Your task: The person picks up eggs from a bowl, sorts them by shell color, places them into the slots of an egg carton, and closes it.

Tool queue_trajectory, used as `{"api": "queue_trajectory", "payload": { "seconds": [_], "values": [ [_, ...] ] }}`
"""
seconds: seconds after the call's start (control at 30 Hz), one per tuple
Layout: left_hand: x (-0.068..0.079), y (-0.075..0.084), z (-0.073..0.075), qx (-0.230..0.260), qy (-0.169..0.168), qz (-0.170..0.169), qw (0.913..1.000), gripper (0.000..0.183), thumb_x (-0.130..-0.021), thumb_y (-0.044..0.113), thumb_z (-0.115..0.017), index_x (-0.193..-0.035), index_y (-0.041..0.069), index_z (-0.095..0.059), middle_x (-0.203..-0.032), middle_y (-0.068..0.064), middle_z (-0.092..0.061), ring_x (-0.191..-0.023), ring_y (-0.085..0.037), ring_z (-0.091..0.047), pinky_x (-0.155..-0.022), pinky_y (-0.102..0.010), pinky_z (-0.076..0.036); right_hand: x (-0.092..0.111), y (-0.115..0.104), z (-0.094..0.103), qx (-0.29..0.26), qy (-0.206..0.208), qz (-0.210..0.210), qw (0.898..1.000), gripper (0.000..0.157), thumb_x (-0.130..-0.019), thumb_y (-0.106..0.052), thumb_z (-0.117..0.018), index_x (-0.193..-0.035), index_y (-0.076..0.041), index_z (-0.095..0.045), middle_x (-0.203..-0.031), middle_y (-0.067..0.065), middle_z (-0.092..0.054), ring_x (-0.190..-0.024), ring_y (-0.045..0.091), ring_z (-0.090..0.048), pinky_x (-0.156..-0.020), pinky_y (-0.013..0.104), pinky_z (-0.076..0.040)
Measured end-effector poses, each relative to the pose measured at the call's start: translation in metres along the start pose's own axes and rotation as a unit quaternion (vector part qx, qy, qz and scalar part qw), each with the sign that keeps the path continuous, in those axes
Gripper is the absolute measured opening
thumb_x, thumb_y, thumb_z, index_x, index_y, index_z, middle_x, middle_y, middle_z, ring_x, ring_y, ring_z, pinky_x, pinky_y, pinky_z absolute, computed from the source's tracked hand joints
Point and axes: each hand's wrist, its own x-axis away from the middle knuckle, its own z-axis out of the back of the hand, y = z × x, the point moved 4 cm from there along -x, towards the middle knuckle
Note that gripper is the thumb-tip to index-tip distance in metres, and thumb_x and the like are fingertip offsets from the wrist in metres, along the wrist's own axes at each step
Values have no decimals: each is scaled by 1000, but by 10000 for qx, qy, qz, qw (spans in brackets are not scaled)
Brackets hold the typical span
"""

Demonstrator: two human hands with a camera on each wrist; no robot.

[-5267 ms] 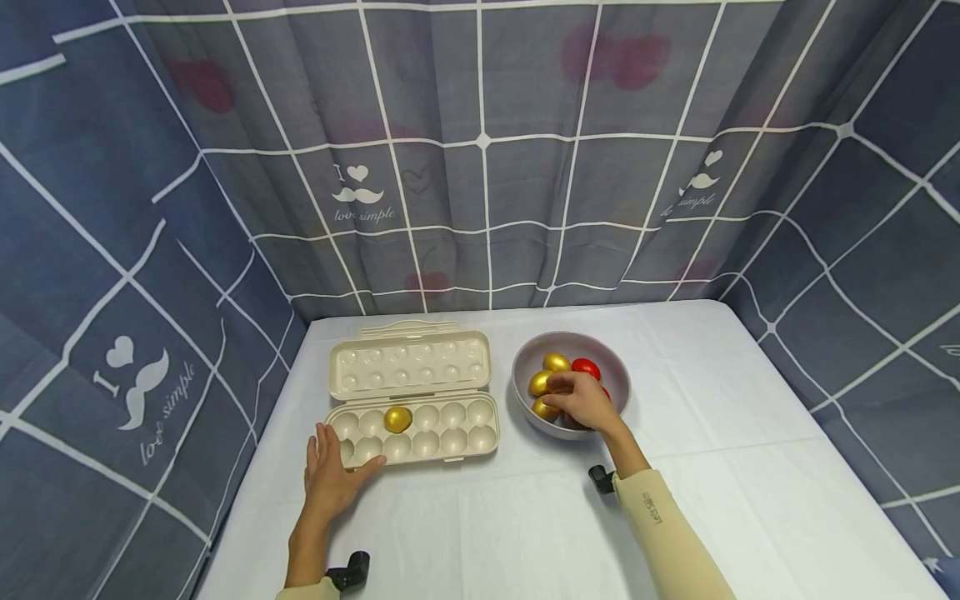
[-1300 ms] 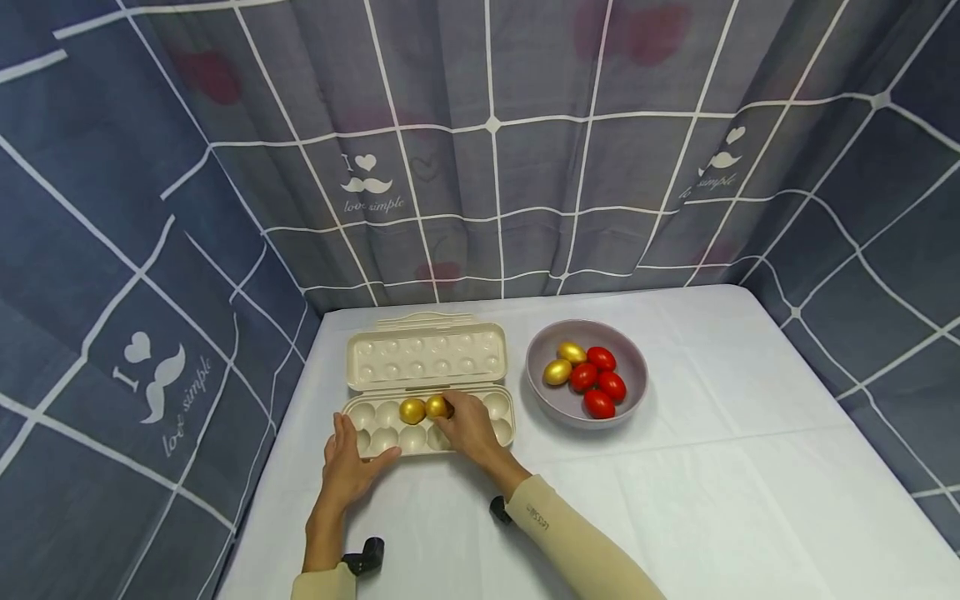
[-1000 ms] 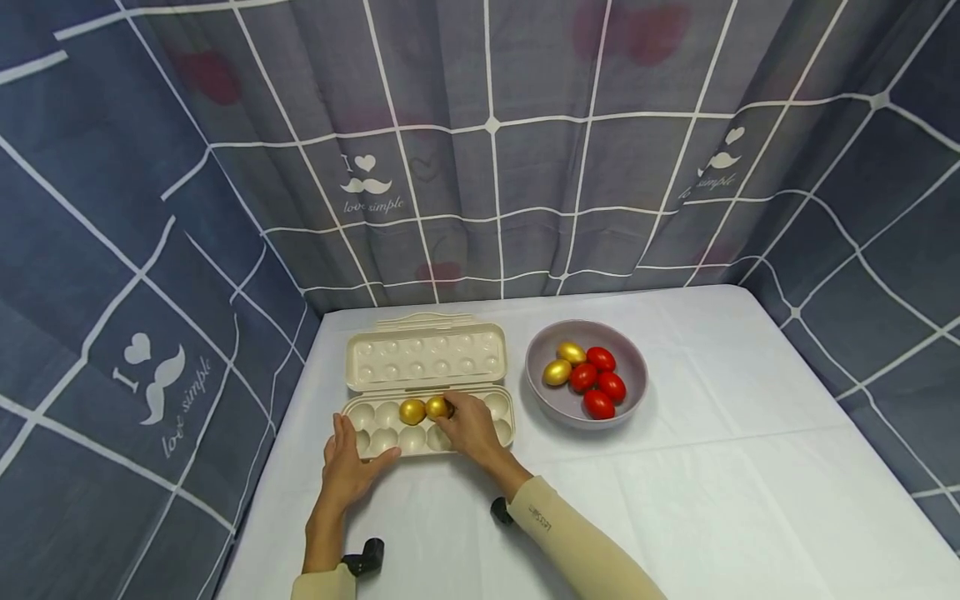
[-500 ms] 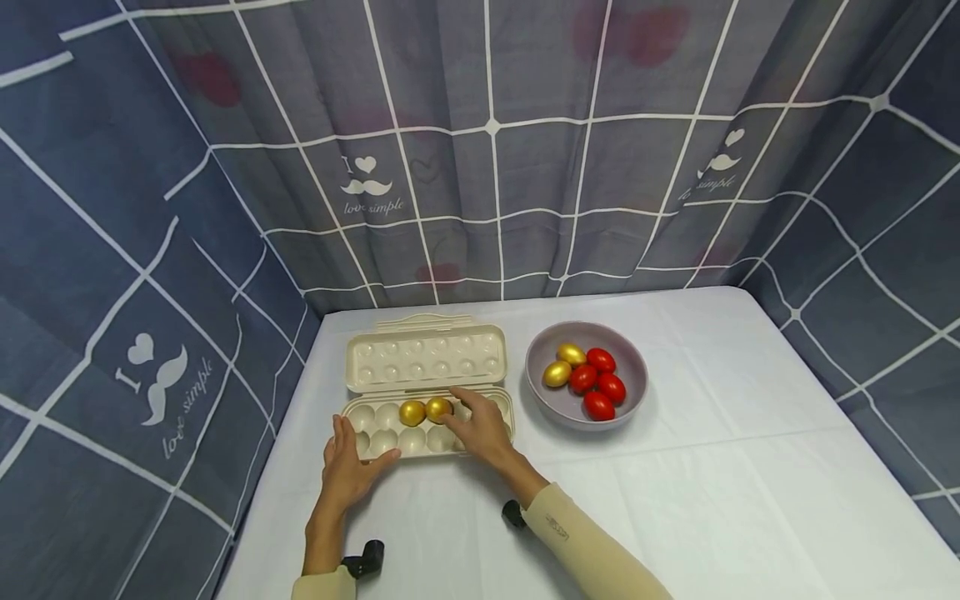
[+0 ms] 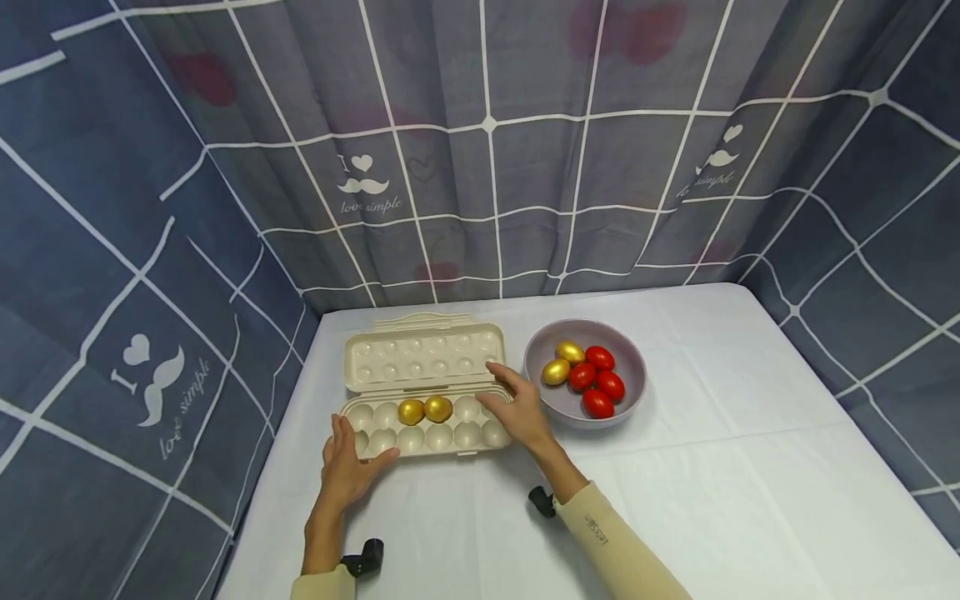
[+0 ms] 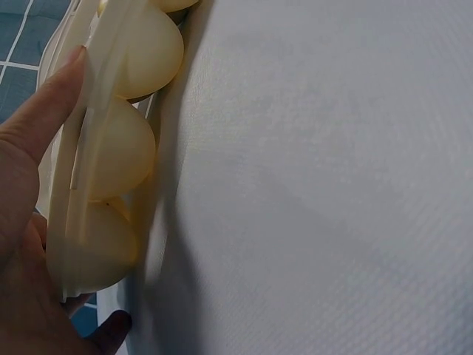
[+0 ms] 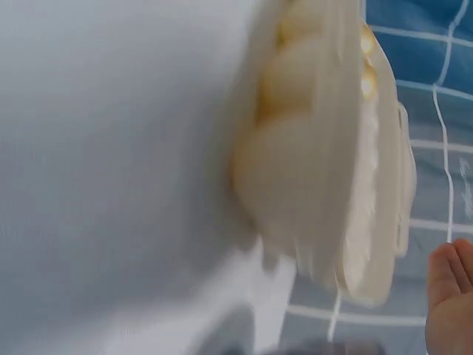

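A beige egg carton (image 5: 425, 442) lies with its lid folded back. Two gold eggs, one left (image 5: 411, 412) and one right (image 5: 438, 408), sit side by side in its back row. My left hand (image 5: 347, 467) holds the carton's left front corner; in the left wrist view the thumb lies on the rim and the fingers reach round the end. My right hand (image 5: 522, 414), fingers spread and holding nothing, is over the carton's right end, beside the mauve bowl (image 5: 534, 392). In the bowl are two gold eggs (image 5: 556, 372) and several red eggs (image 5: 597, 404).
A white cloth (image 5: 720, 433) covers the table. Dark checked curtains (image 5: 525, 167) hang behind it and on both sides. The raised lid (image 5: 425, 350) leans back toward the rear curtain. Each wrist wears a small black camera, left (image 5: 363, 560) and right (image 5: 542, 502).
My right hand took a gold egg from the bowl, set it beside the first one in the carton, let go and moved right toward the bowl. The left hand stays at the carton.
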Motion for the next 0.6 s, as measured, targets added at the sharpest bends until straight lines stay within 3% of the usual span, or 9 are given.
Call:
{"api": "queue_trajectory", "payload": {
  "seconds": [0.13,0.4,0.6],
  "values": [
    [0,-2,1,-22,53,-21,10000,125,-82,54,-74,-152,-9,9,-158,-25,21,-144,-50,7,-107,-73,-4,-6,-10,26,-17,14,-261,9997,48,-84,9,-72,-126,21,-53,-130,36,-54,-125,47,-49,-106,51,-37],
    [-1,-2,-2,33,-40,12,10000,126,-82,54,-75,-151,-9,12,-157,-23,24,-144,-49,8,-108,-71,-3,-10,3,68,71,100,-811,9966,52,-85,5,-73,-130,19,-51,-134,36,-50,-127,51,-45,-106,57,-35],
    [-1,-1,-2,35,-36,-3,10000,126,-82,53,-75,-151,-9,11,-158,-23,23,-144,-49,8,-108,-71,-3,-12,11,99,124,142,-1097,9938,53,-85,6,-72,-132,18,-50,-134,34,-51,-130,48,-44,-107,54,-35]
  ]
}}
